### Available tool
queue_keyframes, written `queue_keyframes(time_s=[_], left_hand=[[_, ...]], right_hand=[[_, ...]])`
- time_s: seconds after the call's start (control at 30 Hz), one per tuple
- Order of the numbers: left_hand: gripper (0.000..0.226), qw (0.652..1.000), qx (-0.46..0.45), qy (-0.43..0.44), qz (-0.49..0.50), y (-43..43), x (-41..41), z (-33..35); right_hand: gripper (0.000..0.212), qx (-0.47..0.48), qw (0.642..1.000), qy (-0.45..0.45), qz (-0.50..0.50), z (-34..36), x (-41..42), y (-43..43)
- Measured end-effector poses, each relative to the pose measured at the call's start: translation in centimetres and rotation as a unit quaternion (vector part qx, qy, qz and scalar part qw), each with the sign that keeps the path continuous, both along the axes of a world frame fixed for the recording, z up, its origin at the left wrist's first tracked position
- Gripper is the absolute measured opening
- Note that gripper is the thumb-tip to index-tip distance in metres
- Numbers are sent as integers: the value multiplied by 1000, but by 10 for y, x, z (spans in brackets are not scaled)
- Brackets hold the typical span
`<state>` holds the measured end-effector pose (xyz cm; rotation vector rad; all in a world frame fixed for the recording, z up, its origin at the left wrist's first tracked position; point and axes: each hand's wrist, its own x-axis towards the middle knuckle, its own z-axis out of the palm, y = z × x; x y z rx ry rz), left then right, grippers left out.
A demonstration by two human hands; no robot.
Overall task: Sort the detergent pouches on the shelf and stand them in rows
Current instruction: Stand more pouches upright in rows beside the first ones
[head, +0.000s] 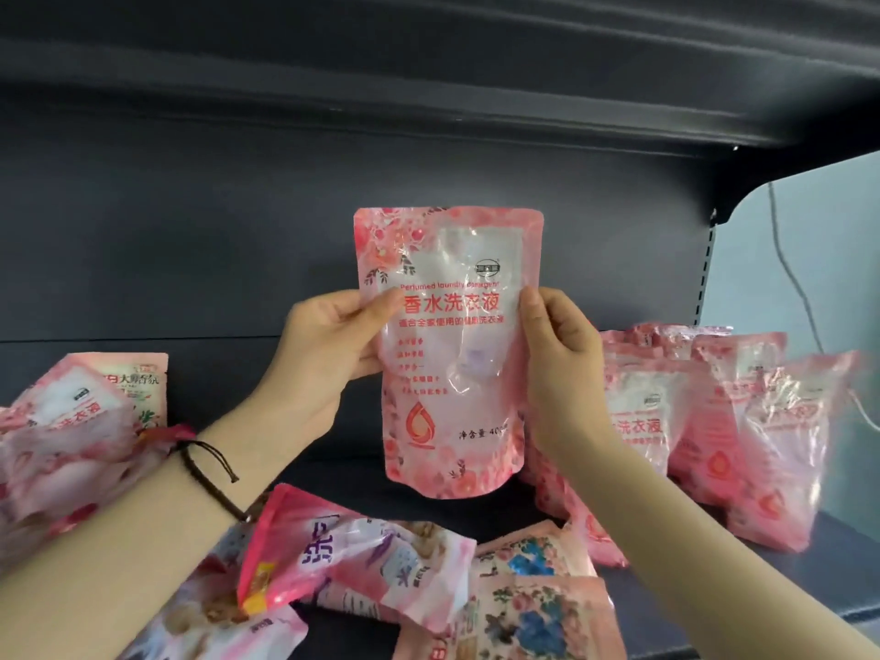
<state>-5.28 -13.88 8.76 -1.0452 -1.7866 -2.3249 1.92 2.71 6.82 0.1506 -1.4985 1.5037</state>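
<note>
A pink flowered detergent pouch [447, 354] is held upright in the air above the dark shelf [343, 469], its front facing me. My left hand [328, 340] pinches its left edge with thumb in front. My right hand [557, 354] grips its right edge the same way. To the right, several matching pink pouches [705, 421] stand in rows. Loose pouches lie in a heap at the left [71, 431] and at the front [357, 564], some with purple or blue flower prints [533, 616].
The shelf's dark back panel [238, 240] rises behind, and an upper shelf [428, 88] overhangs. The shelf's right end upright [705, 269] stands beside a pale wall with a hanging cable [790, 278]. A dark cord bracelet [214, 478] circles my left wrist.
</note>
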Motion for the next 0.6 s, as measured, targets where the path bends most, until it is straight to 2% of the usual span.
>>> queue_keyframes(time_s=[0.13, 0.37, 0.6], left_hand=[[27, 1000, 22, 4, 7, 35, 53, -8], [27, 999, 41, -18, 8, 119, 128, -19], [44, 1000, 10, -8, 24, 179, 155, -26]], right_hand=[[29, 3, 1000, 19, 17, -5, 50, 37], [26, -18, 999, -13, 35, -7, 119, 118], [27, -70, 997, -8, 41, -21, 147, 172]])
